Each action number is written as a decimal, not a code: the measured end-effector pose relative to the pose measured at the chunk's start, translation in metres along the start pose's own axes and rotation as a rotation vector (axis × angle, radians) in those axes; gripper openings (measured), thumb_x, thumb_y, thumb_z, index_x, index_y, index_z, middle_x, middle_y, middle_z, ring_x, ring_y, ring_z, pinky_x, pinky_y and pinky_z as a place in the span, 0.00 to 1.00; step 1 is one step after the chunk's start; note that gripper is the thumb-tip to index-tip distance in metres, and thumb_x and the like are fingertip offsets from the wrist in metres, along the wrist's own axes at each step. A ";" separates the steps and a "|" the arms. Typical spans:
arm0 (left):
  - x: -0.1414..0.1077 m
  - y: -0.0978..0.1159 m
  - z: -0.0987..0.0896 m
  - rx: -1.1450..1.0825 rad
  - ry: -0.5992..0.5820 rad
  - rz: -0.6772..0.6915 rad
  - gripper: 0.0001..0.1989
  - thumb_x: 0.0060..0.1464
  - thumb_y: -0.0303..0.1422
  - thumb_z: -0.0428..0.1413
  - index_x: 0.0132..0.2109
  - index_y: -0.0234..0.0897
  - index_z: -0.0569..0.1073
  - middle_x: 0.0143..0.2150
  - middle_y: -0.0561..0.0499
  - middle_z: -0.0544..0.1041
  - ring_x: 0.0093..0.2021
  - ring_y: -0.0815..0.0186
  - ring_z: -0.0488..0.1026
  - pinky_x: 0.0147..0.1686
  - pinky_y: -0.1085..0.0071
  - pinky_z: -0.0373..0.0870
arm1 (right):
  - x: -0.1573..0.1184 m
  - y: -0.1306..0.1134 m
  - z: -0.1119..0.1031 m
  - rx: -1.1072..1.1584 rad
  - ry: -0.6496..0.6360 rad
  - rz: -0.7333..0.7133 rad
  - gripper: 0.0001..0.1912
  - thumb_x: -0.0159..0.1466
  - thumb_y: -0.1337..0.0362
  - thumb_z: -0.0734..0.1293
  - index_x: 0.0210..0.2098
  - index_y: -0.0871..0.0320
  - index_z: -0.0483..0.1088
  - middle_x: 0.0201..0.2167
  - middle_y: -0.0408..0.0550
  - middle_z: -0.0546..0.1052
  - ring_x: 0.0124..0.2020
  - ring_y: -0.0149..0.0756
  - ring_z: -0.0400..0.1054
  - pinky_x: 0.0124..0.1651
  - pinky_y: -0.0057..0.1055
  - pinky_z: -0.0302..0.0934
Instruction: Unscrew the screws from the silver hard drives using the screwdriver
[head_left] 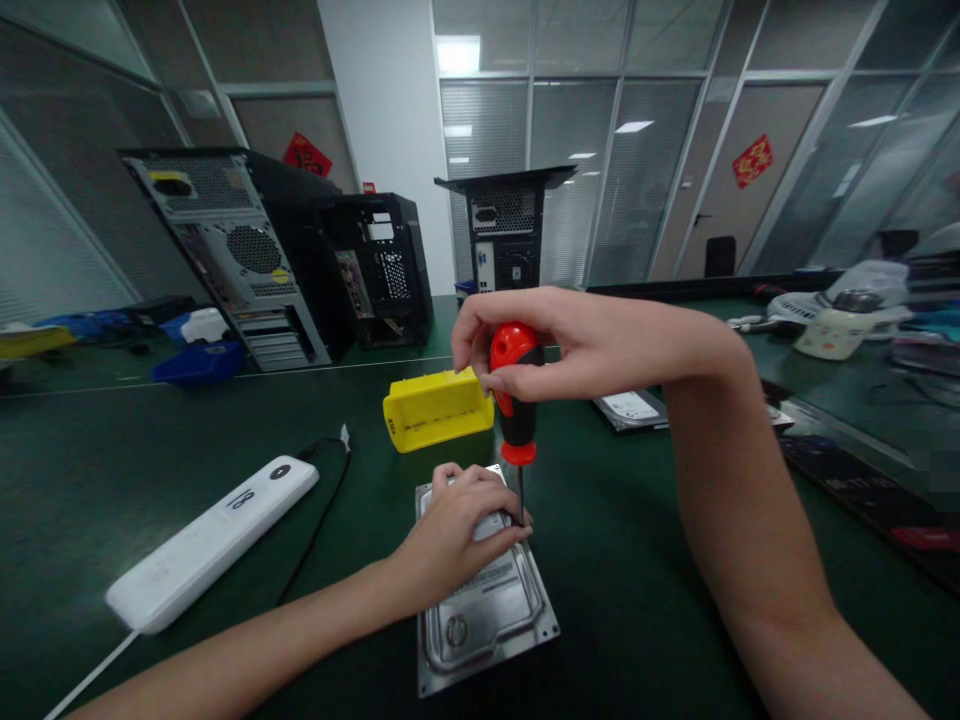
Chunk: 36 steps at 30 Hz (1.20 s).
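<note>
A silver hard drive (491, 620) lies on the dark green table in front of me, label side up. My right hand (547, 345) grips the red and black handle of a screwdriver (517, 430) from above, with the wrist strongly bent. The screwdriver stands nearly upright, its shaft pointing down at the drive's right edge. My left hand (472, 515) rests across the upper part of the drive and covers part of the label. Its thumb and forefinger are pinched around the lower end of the shaft. The screwdriver's tip is hidden by these fingers.
A yellow plastic bin (439, 410) sits just beyond the drive. A white power strip (217, 540) with a black cable lies at left. Computer cases (255, 250) stand at the back. Another drive (630, 408) lies behind my right forearm, with a dark panel (862, 490) farther right.
</note>
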<state>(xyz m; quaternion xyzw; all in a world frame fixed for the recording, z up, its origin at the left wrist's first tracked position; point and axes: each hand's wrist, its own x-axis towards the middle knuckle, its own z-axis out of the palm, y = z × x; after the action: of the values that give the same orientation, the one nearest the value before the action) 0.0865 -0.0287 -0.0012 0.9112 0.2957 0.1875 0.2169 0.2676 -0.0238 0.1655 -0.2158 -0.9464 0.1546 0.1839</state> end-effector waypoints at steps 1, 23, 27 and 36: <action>0.000 0.000 0.000 -0.001 0.004 -0.004 0.05 0.57 0.36 0.55 0.39 0.43 0.72 0.41 0.55 0.76 0.45 0.63 0.67 0.45 0.63 0.49 | -0.002 0.000 -0.001 0.011 -0.006 0.000 0.11 0.62 0.72 0.62 0.45 0.63 0.64 0.42 0.48 0.70 0.38 0.30 0.64 0.38 0.26 0.59; 0.001 0.000 -0.003 0.006 -0.025 0.051 0.06 0.60 0.36 0.52 0.41 0.47 0.74 0.43 0.59 0.77 0.48 0.63 0.65 0.45 0.62 0.45 | -0.016 0.005 -0.009 0.139 -0.065 0.151 0.19 0.66 0.66 0.60 0.55 0.63 0.53 0.43 0.50 0.69 0.38 0.31 0.67 0.36 0.26 0.66; 0.000 -0.003 0.000 0.005 -0.023 0.057 0.06 0.60 0.37 0.52 0.40 0.46 0.73 0.43 0.60 0.77 0.48 0.64 0.65 0.46 0.63 0.45 | -0.024 0.005 -0.016 0.200 -0.127 0.111 0.16 0.66 0.68 0.60 0.53 0.63 0.56 0.47 0.53 0.66 0.44 0.32 0.66 0.41 0.26 0.66; 0.000 -0.002 -0.003 -0.002 -0.062 0.048 0.06 0.59 0.37 0.53 0.42 0.48 0.73 0.44 0.60 0.76 0.50 0.62 0.64 0.48 0.62 0.44 | -0.016 0.004 -0.016 0.101 -0.135 0.050 0.10 0.66 0.64 0.61 0.42 0.65 0.67 0.39 0.47 0.71 0.38 0.28 0.67 0.37 0.22 0.64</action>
<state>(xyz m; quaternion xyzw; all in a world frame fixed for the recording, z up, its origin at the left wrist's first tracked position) 0.0838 -0.0263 0.0001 0.9232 0.2667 0.1648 0.2224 0.2888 -0.0243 0.1735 -0.2188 -0.9421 0.2208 0.1262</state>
